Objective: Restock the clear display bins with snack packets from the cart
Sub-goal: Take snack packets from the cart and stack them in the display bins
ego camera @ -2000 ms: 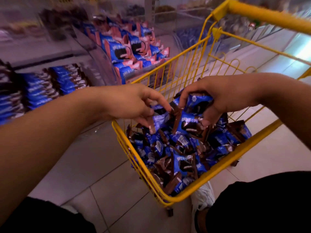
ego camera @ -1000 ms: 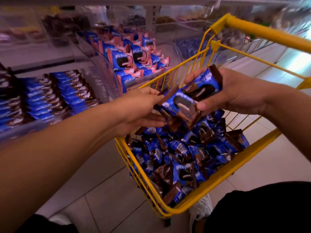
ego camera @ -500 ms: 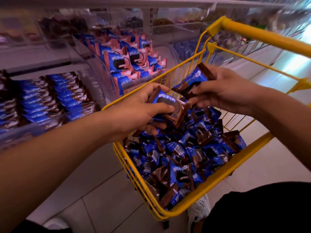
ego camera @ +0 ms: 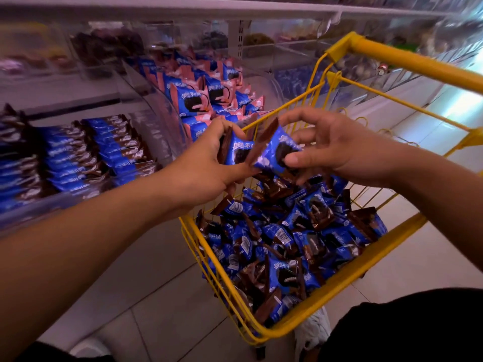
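At far left, the clear display bin [ego camera: 146,142] holds neat rows of blue-and-brown packets. Our left hand [ego camera: 206,163] pinches one snack packet [ego camera: 236,150] by its crimped brown end; our right hand [ego camera: 329,150] grips a second packet [ego camera: 274,150] between thumb and fingers. Glossy film, light, crinkly and slippery, so we judge the flat sealed ends the safest hold. Below, the yellow wire cart [ego camera: 339,280] holds the loose heap.

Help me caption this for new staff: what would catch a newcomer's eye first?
First, the two hands at centre: the left hand and right hand each hold a blue-and-brown snack packet above the yellow cart. The cart, lower right, is heaped with matching packets. At left, a clear display bin holds neat rows of them.
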A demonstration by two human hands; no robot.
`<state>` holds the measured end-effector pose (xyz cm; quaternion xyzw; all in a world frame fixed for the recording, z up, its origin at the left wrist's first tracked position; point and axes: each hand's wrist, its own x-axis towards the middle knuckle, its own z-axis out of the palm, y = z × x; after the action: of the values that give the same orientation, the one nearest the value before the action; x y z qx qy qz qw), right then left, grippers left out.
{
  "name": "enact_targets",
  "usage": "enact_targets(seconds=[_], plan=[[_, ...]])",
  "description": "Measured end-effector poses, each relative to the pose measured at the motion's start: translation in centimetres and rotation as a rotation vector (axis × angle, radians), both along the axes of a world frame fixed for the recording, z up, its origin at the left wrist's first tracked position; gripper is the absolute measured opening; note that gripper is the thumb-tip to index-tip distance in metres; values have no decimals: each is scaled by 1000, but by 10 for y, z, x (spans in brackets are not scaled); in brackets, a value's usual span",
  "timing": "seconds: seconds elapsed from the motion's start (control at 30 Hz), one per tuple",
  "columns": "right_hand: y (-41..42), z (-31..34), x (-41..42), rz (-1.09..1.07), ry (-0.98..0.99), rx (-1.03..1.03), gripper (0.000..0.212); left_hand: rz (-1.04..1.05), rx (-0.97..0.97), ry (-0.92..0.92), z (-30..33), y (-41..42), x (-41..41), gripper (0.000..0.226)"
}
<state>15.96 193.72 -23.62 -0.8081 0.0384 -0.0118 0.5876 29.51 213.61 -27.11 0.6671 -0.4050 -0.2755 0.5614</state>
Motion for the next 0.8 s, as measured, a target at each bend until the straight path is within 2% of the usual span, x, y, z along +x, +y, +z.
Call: enact_targets(seconds=[0.1, 0.17, 0.23, 0.37, 0.6, 0.7, 0.8], plan=[[4, -2, 6, -123, -126, -214, 59, -74, 43, 22, 2, 6, 4, 50], [7, -4, 7, -142, -150, -282, 64, -105, 74, 47, 4, 9, 6, 60], [12, -6, 9, -129, -148, -299, 66, -133, 79, 80, 6, 12, 6, 66], [24, -8, 16, -74, -127, -289, 66, -120, 75, 24, 10, 17, 3, 62], [61, 7, 30, 37, -128, -365, 67, -106, 55, 2, 20, 45, 2, 86], [90, 12, 41, 82, -183, -413, 64, -30, 36, -37, 26, 70, -5, 86], [121, 15, 60, 156, -200, -398, 63, 77, 8, -151, 29, 103, -5, 87]])
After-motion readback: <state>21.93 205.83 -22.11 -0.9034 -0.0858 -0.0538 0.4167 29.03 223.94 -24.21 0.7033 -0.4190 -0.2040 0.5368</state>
